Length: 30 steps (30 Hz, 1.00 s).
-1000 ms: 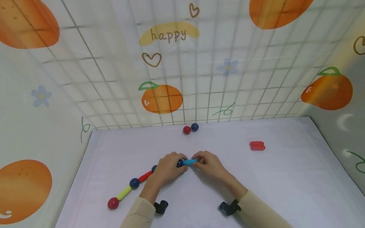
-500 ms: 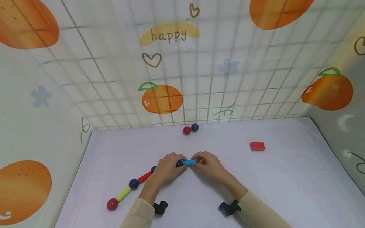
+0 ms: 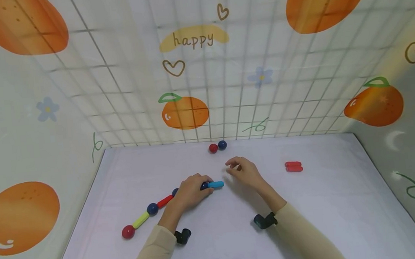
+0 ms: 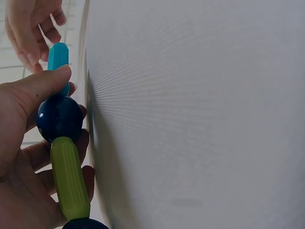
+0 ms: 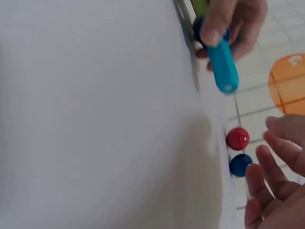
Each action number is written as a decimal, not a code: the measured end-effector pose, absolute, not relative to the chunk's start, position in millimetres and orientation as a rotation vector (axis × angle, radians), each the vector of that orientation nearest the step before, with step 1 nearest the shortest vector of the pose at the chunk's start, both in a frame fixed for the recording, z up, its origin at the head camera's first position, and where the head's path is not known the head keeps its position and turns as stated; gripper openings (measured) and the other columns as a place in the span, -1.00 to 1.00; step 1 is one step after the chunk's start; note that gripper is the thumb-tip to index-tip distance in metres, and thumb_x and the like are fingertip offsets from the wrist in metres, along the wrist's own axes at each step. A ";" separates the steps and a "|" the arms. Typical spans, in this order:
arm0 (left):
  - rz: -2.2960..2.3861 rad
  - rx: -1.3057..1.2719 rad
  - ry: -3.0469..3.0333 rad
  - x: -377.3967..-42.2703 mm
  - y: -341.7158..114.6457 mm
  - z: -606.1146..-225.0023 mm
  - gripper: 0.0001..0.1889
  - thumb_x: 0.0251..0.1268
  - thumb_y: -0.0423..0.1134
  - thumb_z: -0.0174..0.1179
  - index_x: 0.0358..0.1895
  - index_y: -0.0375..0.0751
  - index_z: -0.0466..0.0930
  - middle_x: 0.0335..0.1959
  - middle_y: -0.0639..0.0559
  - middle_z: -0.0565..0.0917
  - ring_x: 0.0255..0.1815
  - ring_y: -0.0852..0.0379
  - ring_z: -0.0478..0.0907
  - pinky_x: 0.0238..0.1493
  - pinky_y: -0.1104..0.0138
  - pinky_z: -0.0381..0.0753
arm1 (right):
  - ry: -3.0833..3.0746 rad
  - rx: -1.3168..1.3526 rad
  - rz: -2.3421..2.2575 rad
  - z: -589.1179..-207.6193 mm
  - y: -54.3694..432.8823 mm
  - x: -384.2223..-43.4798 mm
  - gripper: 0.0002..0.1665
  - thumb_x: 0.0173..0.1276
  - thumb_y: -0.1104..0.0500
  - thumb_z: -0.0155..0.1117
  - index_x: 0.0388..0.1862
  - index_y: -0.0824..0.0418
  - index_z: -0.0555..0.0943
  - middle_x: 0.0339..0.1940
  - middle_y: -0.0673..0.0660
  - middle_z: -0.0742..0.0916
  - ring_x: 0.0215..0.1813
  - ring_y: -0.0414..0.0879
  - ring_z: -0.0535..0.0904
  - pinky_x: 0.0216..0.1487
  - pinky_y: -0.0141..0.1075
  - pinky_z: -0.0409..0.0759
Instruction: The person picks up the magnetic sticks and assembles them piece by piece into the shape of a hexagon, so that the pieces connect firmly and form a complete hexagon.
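Observation:
My left hand [image 3: 191,190] grips the end of a chain of rods and balls, its thumb over the joint of a dark blue ball [image 4: 59,118] and a light blue rod [image 3: 216,184]. A green rod [image 4: 70,176] joins that ball in the left wrist view, lying along the fingers; in the head view the hand hides it. Farther left the chain runs through a red rod [image 3: 165,201], a dark blue ball [image 3: 152,209], a yellow-green rod [image 3: 141,220] and a red ball [image 3: 128,232]. My right hand [image 3: 245,172] holds nothing, fingers loosely bent, beyond the light blue rod's free end.
At the table's back edge sit a loose red ball [image 3: 213,148] and a loose dark blue ball [image 3: 222,145], side by side. Two red rods [image 3: 293,166] lie together at the right. A patterned curtain [image 3: 129,112] rises behind the white table [image 3: 332,200].
My right hand has let go of the light blue rod and moved back and to the right. My left hand keeps its grip on the chain in nearly the same place.

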State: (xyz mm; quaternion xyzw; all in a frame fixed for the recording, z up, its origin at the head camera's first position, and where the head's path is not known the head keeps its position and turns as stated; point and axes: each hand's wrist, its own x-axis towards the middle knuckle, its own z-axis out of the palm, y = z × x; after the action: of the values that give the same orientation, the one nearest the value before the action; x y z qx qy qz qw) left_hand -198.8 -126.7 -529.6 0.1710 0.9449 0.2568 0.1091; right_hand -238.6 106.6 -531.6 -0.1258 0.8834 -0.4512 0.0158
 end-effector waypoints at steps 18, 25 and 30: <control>0.754 0.493 2.785 -198.1 -127.0 -532.0 -0.63 0.36 0.02 0.30 0.16 0.02 0.65 -0.01 0.08 0.63 0.03 0.05 0.53 0.07 0.02 0.53 | 2.767 -0.150 -1.557 -539.5 91.1 -307.2 -0.53 0.43 0.14 0.30 0.28 0.23 0.54 0.08 0.30 0.62 0.02 0.16 0.57 0.00 -0.04 0.58; 0.753 0.478 2.787 -198.3 -126.6 -533.6 -0.64 0.36 0.02 0.30 0.15 0.06 0.65 0.01 0.09 0.63 0.06 0.05 0.52 0.08 0.00 0.51 | 2.780 -0.113 -1.437 -545.4 86.0 -320.2 -0.43 0.42 0.12 0.30 0.38 0.16 0.47 0.16 0.34 0.58 0.16 0.20 0.52 0.13 0.03 0.50; 0.751 0.467 2.795 -197.2 -125.7 -534.0 -0.66 0.36 0.03 0.30 0.14 0.08 0.65 0.02 0.09 0.62 0.08 0.04 0.52 0.09 -0.03 0.49 | 2.824 -0.078 -1.311 -544.0 83.2 -323.2 -0.41 0.38 0.07 0.33 0.37 0.08 0.50 0.12 0.32 0.61 0.19 0.21 0.48 0.18 0.15 0.35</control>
State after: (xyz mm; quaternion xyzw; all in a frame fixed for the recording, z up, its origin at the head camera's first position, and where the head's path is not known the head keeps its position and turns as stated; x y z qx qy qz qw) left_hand -197.2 -125.7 -534.0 0.1586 0.9482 0.2546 0.1046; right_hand -323.2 83.2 -544.0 -0.0251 0.9067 -0.4209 0.0138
